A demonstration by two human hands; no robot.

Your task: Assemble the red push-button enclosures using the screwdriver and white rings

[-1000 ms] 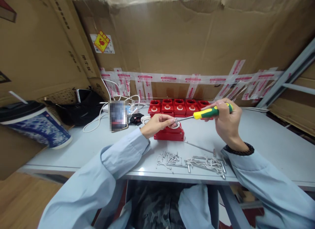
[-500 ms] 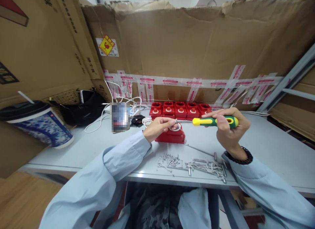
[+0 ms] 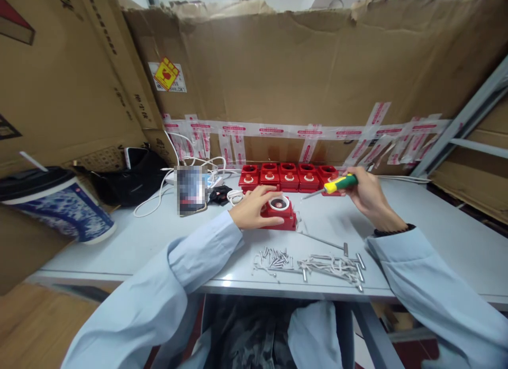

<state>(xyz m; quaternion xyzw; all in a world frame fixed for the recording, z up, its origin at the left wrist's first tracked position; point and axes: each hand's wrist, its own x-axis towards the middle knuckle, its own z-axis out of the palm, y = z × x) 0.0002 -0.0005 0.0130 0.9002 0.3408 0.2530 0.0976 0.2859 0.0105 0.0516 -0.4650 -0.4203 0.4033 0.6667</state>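
Note:
My left hand (image 3: 252,207) rests on the left side of a red box-shaped part (image 3: 280,214) with a round white-rimmed opening on top; its fingers curl around the part's edge. My right hand (image 3: 367,191) grips a screwdriver (image 3: 335,185) with a yellow and green handle, its metal shaft pointing left and down, its tip apart from the red part. Behind them stands a row of several similar red parts (image 3: 289,176) against the cardboard wall.
Piles of screws and long metal pins (image 3: 313,263) lie near the grey table's front edge (image 3: 222,284). A blue-patterned cup (image 3: 59,207), a black bag (image 3: 130,176), white cables (image 3: 159,191) and a blurred object are at the left. Taped cardboard (image 3: 297,72) walls the back.
My right hand has moved the screwdriver back and to the right, away from the red part. My left hand let go of the shaft tip and settled on the part's side.

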